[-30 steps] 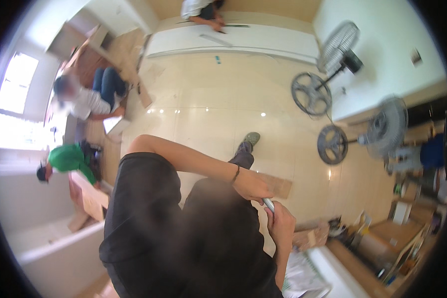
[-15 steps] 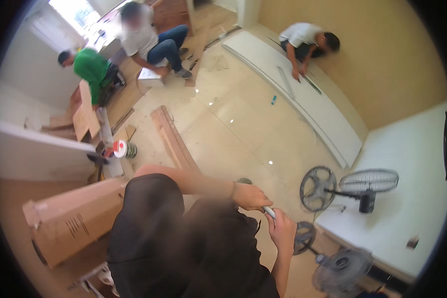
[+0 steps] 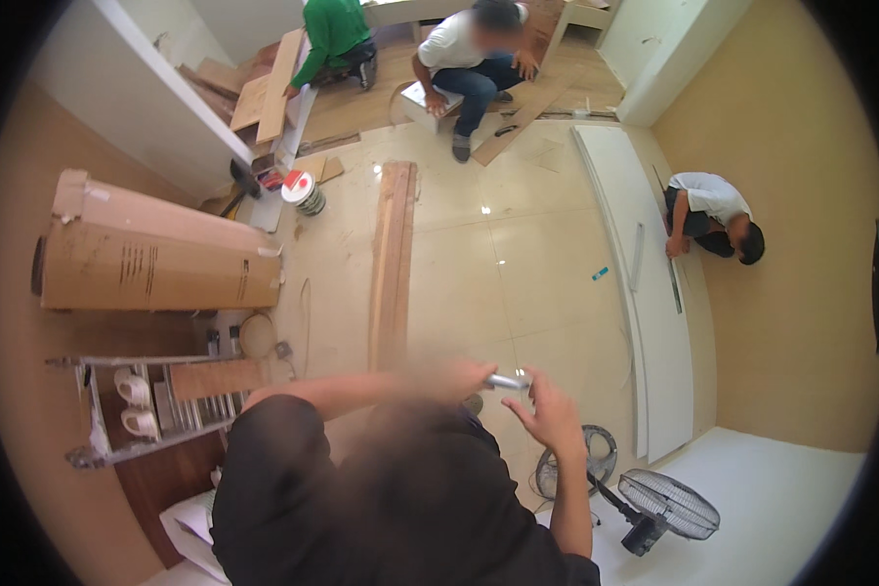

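Note:
My left hand (image 3: 471, 377) is closed around a short silver bar-shaped tool (image 3: 505, 381), held out over the floor in front of my lap. Its exact kind is too small to make out, and a blur covers part of the hand and wrist. On the other side, my right hand (image 3: 557, 418) has its thumb and fingers spread apart. The right fingertips are at the tool's free end, perhaps just touching it. Below both hands are my dark-clothed knees.
Ahead lie wooden planks (image 3: 391, 264) and a tub (image 3: 303, 191). A long carton (image 3: 161, 254) and a stepladder (image 3: 156, 405) stand left. White panels (image 3: 645, 293) lie right, beside a crouching person (image 3: 708, 210); a fan (image 3: 669, 505) is nearer. Two more people work at the back.
My view has swung left, bringing the stepladder into sight. My right thumb and fingers have opened from the silver tool, while my left hand keeps hold. The far-right person has bent lower.

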Demonstrator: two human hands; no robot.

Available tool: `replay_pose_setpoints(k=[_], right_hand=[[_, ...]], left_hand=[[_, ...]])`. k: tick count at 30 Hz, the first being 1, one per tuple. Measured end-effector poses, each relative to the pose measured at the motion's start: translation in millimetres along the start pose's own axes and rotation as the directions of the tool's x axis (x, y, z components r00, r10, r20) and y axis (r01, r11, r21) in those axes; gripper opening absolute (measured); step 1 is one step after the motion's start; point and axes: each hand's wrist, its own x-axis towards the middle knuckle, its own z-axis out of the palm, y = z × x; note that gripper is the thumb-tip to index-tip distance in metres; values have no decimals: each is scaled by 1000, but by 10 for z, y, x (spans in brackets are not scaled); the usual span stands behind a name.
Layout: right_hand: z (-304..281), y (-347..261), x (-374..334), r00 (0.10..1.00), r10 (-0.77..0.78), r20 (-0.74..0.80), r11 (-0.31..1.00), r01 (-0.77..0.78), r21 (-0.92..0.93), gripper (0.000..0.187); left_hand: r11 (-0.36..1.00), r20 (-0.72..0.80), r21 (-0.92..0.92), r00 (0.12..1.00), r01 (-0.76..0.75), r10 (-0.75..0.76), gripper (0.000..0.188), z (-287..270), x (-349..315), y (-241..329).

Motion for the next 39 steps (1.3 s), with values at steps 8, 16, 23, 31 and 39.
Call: replay_pose_setpoints(k=[8,16,23,31,39], right_hand=[[486,215,977,953,-79,291,974,136,-181,55],[1957,-585,2889,659,-228,717,899,425,-104,47],[2891,-1226,4487,429,-346,835,813,581,38,39],[3791,-1628,6197,500,-173,848,956,292,22,43],[4245,-2224,7934,526,-240,816,882,469,-43,35]], left_hand=[[913,-533,-194,743,359,-405,24,-122,-812,-635],[763,-785,-513,145,394,-602,27,-538,-1844,-1645],[653,-678,-735,-191,183,-710,31,-1257,-2381,-2435],[623,-570,-782,-402,1,-716,31,-1881,-2356,-2948],[579,-507,-811,-398,-79,-765,26,-3035,-2887,-4103]])
